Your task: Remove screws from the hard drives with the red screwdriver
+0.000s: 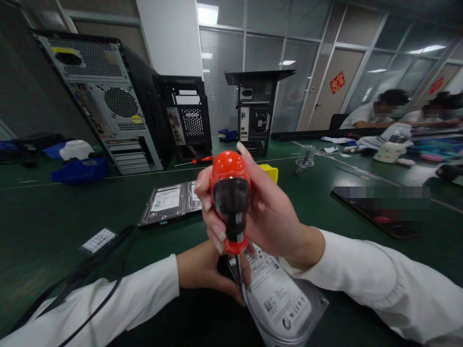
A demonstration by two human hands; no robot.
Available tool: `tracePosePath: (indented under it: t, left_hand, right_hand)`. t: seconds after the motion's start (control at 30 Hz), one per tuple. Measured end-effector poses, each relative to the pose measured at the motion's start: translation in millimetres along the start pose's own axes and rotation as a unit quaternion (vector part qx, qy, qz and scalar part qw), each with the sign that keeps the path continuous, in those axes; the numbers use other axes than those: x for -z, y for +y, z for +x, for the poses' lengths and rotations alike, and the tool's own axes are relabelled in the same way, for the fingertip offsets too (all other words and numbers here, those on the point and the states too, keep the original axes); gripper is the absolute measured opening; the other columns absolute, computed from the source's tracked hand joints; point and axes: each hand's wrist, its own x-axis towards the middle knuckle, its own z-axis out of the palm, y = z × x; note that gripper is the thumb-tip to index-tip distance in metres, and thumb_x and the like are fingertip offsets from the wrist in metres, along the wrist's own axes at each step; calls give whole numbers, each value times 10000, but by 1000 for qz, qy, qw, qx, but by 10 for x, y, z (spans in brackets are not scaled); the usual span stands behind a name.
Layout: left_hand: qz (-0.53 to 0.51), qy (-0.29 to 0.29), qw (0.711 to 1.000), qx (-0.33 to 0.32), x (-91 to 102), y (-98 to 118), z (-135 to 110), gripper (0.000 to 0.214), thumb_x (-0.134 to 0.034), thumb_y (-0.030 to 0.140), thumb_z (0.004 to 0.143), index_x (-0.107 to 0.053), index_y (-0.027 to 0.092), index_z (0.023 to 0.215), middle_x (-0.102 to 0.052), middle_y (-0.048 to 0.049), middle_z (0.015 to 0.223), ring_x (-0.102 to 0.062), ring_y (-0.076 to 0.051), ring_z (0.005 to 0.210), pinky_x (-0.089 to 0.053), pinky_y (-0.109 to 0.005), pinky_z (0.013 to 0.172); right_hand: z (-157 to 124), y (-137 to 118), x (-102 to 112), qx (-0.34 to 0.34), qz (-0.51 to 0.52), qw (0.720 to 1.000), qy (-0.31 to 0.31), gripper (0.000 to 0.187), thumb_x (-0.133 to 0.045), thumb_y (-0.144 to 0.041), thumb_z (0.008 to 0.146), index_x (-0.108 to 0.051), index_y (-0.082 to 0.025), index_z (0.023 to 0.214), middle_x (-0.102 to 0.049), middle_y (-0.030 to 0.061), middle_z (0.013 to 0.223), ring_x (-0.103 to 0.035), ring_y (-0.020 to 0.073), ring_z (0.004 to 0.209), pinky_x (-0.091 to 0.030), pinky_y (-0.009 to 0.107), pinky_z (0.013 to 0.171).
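Note:
My right hand (273,217) is wrapped round the handle of a red and black screwdriver (231,202), which points down and away from me. Its metal shaft runs down to the side edge of a hard drive (280,299) with a white label. My left hand (202,270) grips that drive at its left edge, thumb and a finger close beside the shaft. The screwdriver's tip and any screw under it cannot be made out. Beyond my hands lie more hard drives (164,205) side by side, partly covered by my right hand.
Computer cases stand behind: a large one (125,103), an opened one (188,115) and another (255,111). A second screwdriver (195,160), blue bins (79,169), a phone (376,212) and a labelled bag (98,240) lie about. A black cable crosses my left sleeve. People sit at right.

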Motion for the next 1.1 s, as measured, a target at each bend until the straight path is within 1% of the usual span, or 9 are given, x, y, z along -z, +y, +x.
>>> tracePosePath:
  t: [0.1, 0.23, 0.3, 0.4, 0.53, 0.73, 0.9, 1.0, 1.1]
  left_hand:
    - [-6, 2, 1000, 1, -3, 6, 10, 282, -805, 380, 626, -702, 167, 780, -656, -8, 787, -609, -168, 777, -468, -299, 849]
    - [-7, -1, 1000, 5, 1, -4, 7, 272, -810, 356, 623, -707, 170, 794, -649, -15, 818, -616, -178, 818, -480, -293, 836]
    - [-8, -5, 1000, 7, 2, -23, -2, 270, -805, 348, 633, -711, 177, 819, -640, -12, 800, -619, -190, 854, -478, -305, 860]
    - [2, 13, 1000, 3, -3, -41, -12, 281, -812, 368, 618, -716, 191, 815, -625, -13, 768, -575, -234, 1018, -443, -331, 933]
    - [21, 20, 1000, 3, -7, -11, -9, 269, -812, 375, 614, -719, 192, 788, -634, -26, 848, -554, -244, 1044, -423, -339, 946]
    - [28, 15, 999, 5, -8, 22, 0, 246, -806, 341, 629, -712, 180, 789, -653, -12, 751, -593, -221, 931, -436, -323, 902]
    - [31, 16, 999, -21, -6, 49, 9, 228, -802, 341, 636, -704, 178, 763, -645, -5, 756, -594, -207, 904, -432, -320, 907]
    - [48, 21, 998, -26, -1, 55, 6, 234, -794, 363, 648, -713, 178, 767, -631, -11, 753, -578, -215, 941, -392, -347, 969]
    - [76, 22, 996, -32, 2, 58, -4, 266, -784, 411, 650, -728, 188, 783, -635, -32, 876, -528, -246, 1056, -343, -372, 1020]
  right_hand:
    - [24, -8, -37, 17, 4, 1000, 26, 412, -290, -478, 925, -575, -212, 794, -496, -31, 626, -417, 54, 462, -345, 168, 437]
    - [32, -6, -15, 26, -18, 999, 44, 252, -583, -424, 820, -468, -201, 797, -499, -74, 539, -417, 33, 418, -352, 134, 434]
    - [27, -7, 28, 22, -13, 999, 35, 291, -652, -391, 767, -439, -221, 870, -516, -86, 584, -457, 41, 434, -389, 136, 444]
    - [18, -20, 93, -3, -12, 1000, 15, 255, -464, -461, 864, -485, -212, 913, -513, -54, 617, -507, 62, 484, -420, 154, 471]
    - [23, -23, 139, -13, 15, 999, -41, 427, -259, -493, 924, -558, -192, 971, -506, -8, 685, -500, 61, 542, -433, 154, 531]
    - [9, 34, 129, 28, 14, 999, -32, 420, -431, -566, 858, -518, -164, 773, -451, -27, 603, -401, 47, 475, -336, 146, 428]
    - [-30, 17, 102, 50, -1, 999, 2, 308, -655, -386, 789, -423, -216, 901, -522, -56, 640, -466, 41, 464, -386, 121, 429]
    - [-14, -2, 110, 58, -9, 998, -4, 300, -608, -451, 806, -491, -185, 881, -542, -19, 686, -506, 54, 510, -423, 132, 462]
    - [8, 2, 126, 59, -1, 998, -21, 387, -393, -497, 902, -574, -156, 929, -548, 24, 791, -528, 74, 603, -452, 173, 542]
